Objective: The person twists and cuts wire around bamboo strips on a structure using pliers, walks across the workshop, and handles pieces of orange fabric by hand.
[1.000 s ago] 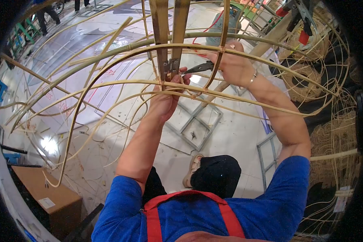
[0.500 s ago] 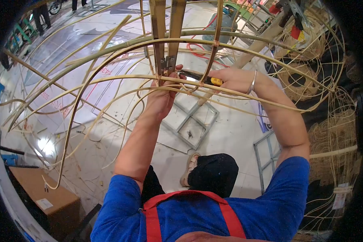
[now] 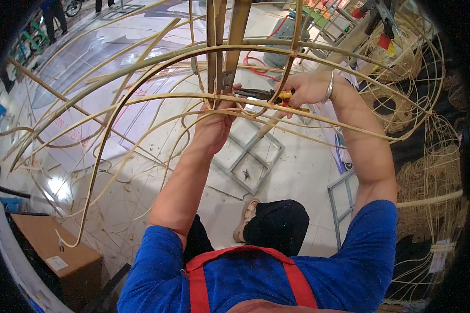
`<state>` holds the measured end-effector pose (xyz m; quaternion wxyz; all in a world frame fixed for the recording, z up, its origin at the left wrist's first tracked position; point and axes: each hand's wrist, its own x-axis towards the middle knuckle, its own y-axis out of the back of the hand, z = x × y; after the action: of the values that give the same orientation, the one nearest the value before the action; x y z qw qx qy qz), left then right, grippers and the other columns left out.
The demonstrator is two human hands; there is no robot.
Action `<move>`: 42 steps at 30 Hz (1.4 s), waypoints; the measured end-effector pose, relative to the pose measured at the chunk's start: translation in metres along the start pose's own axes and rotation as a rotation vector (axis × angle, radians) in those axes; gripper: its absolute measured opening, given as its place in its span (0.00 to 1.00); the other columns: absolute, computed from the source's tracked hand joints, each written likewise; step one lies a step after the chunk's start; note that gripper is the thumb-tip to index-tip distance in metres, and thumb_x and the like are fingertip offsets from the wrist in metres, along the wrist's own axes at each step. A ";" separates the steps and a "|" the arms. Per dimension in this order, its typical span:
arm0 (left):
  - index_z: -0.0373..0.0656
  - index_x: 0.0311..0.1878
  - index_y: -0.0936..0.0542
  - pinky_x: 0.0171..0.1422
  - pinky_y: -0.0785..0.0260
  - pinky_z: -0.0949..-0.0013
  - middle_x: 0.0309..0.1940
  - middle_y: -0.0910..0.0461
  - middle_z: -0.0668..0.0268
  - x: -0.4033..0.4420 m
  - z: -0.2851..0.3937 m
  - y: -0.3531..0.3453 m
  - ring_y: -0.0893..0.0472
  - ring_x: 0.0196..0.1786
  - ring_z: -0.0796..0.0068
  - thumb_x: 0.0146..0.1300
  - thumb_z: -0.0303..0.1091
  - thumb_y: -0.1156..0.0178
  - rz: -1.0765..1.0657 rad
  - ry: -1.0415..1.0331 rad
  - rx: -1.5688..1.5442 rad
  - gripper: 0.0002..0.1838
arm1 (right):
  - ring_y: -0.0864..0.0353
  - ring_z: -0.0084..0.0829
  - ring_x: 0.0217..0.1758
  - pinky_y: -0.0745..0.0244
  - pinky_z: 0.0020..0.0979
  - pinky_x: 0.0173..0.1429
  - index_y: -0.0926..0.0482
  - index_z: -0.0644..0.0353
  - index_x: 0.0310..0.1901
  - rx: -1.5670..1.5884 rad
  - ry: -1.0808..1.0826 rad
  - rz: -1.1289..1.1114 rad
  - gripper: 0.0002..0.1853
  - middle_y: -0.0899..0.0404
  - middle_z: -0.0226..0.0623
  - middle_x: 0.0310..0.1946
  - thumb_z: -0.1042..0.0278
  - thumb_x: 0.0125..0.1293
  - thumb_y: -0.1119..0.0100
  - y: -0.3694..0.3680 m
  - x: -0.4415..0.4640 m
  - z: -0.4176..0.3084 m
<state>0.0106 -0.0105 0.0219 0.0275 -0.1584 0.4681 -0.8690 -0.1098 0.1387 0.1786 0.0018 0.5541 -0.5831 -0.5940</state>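
While right fingers (image 3: 296, 84) grip pliers (image 3: 263, 95), left fingers (image 3: 237, 87) seemingly hold the cane frame (image 3: 217, 97)

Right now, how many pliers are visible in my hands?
1: the pliers in your right hand, pointing toward your left hand. Another could be hidden behind the curved strips.

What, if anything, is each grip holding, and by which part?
The right grip holds pliers by their handles. The left grip is at the pale strips below the upright bars; its exact hold cannot be told.

Blue short-sleeved shirt (image 3: 248, 279), red straps (image 3: 199, 287), black trousers (image 3: 282, 227), beige shoe (image 3: 243, 224), silver bangle (image 3: 330, 89)
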 end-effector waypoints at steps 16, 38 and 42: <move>0.38 0.52 0.30 0.47 0.27 0.76 0.49 0.27 0.64 0.001 -0.005 0.000 0.24 0.44 0.77 0.62 0.32 0.47 0.064 -0.034 -0.035 0.16 | 0.28 0.22 0.24 0.33 0.25 0.28 0.29 0.63 0.33 0.004 0.084 0.016 0.10 0.25 0.34 0.25 0.76 0.47 0.56 0.005 0.000 -0.003; 0.41 0.51 0.32 0.54 0.31 0.70 0.50 0.29 0.58 -0.001 0.000 0.000 0.26 0.46 0.72 0.63 0.29 0.50 0.083 0.003 0.003 0.13 | 0.26 0.46 0.44 0.31 0.40 0.47 0.33 0.62 0.49 -0.343 0.134 0.461 0.20 0.26 0.49 0.40 0.70 0.51 0.52 -0.050 0.001 -0.004; 0.43 0.51 0.33 0.53 0.30 0.70 0.51 0.29 0.58 -0.002 0.000 0.000 0.27 0.47 0.72 0.63 0.29 0.50 0.065 -0.012 0.019 0.13 | 0.28 0.45 0.47 0.33 0.40 0.51 0.33 0.61 0.50 -0.411 0.080 0.525 0.22 0.27 0.48 0.41 0.73 0.49 0.48 -0.057 0.005 -0.010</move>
<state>0.0123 -0.0107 0.0214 0.0601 -0.1478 0.4646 -0.8710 -0.0686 0.1466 0.1383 0.2891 0.3960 -0.5736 -0.6563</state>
